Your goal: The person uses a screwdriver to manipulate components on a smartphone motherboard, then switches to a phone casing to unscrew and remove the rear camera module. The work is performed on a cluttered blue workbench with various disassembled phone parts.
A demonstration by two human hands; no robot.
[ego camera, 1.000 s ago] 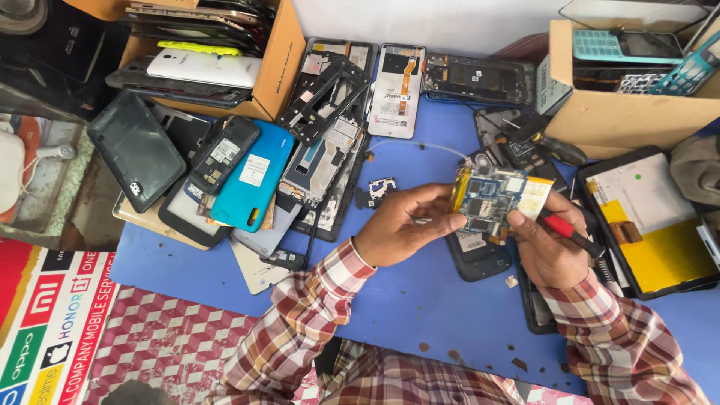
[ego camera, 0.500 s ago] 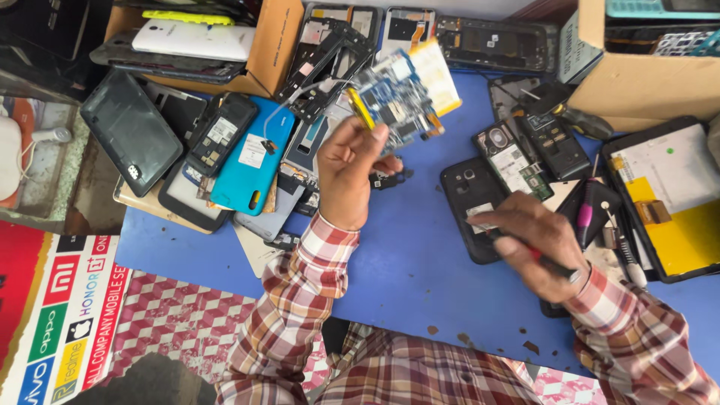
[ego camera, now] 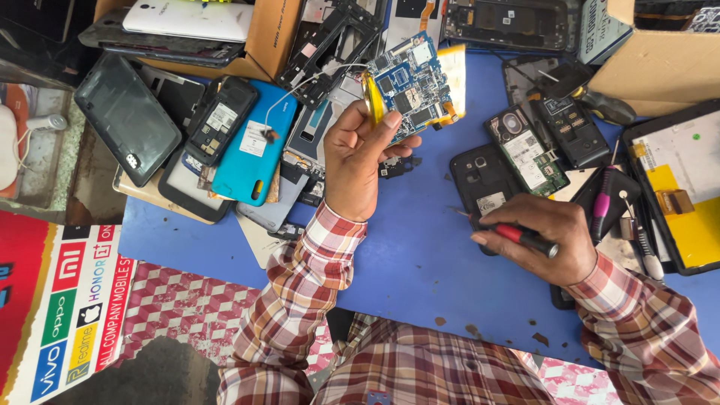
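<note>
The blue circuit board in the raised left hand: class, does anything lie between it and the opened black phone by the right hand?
Nothing visible does. The left hand holds the blue circuit board up; between it and the opened black phone shows only bare blue table. The right hand, gripping a red-handled screwdriver, sits at the phone's near edge.

Counts on the blue bench

Two hands, one circuit board [ego camera: 414, 84], one red-handled screwdriver [ego camera: 525, 238], two cardboard boxes, left [ego camera: 271, 34] and right [ego camera: 660, 64], one turquoise phone back [ego camera: 253, 142], one tablet with yellow tape [ego camera: 679, 184].
</note>
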